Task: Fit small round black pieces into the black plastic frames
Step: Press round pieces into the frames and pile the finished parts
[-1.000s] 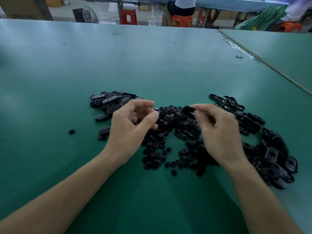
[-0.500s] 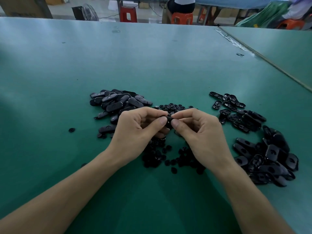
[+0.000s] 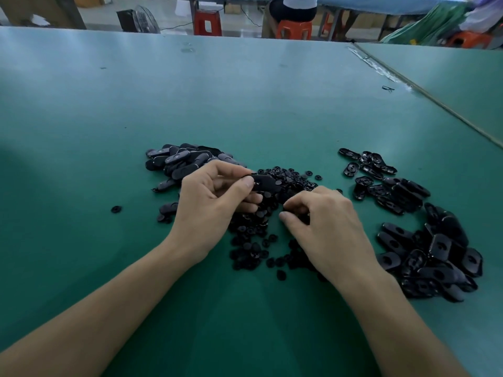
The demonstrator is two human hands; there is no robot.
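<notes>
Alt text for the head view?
Left hand pinches a black frame over a pile of small round pieces on a green table; right hand curls its fingers into that pile. A left heap and a right heap of frames flank it.

The small round black pieces (image 3: 253, 240) lie in a loose, flat heap. Left of that heap sits a cluster of smooth oblong black frames (image 3: 179, 161), right of it a larger jumble of frames (image 3: 435, 257) showing holes, and one stray disc (image 3: 116, 209) lies well to its left. A single frame (image 3: 265, 183), pinched by the left hand (image 3: 212, 205), hangs over the heap's far edge.
</notes>
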